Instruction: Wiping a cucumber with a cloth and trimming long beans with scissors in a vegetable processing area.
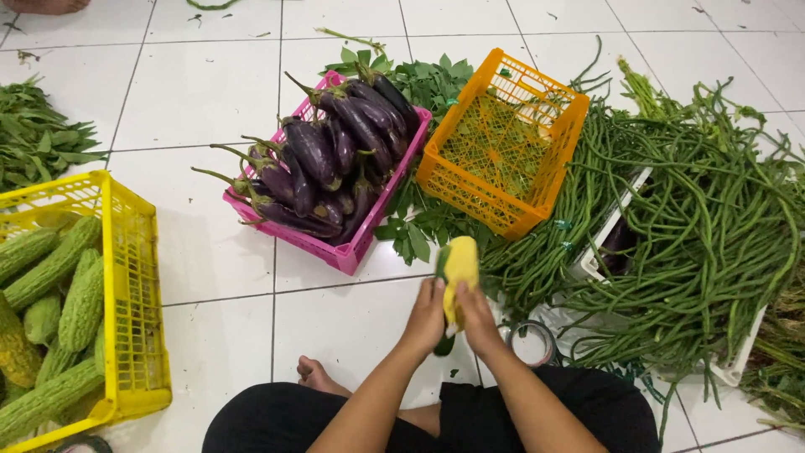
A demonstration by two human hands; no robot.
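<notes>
Both my hands hold one long vegetable [459, 267], yellow at its upper half and green at the bottom, upright in front of me. My left hand [426, 317] grips its left side. My right hand [476, 319] wraps it from the right. I sit on a white tiled floor [210, 252] with a bare foot [317, 375] tucked under me. An orange crate [503, 138] lies tilted just beyond the vegetable, with nothing inside it.
A pink crate [335, 245] holds several purple eggplants [323, 159]. A yellow crate [134, 294] at left holds bitter gourds [59, 294]. Long green beans [696, 226] pile at right over a white crate [597, 252]. Leafy greens [38, 134] lie far left. A tape roll [530, 342] rests by my knee.
</notes>
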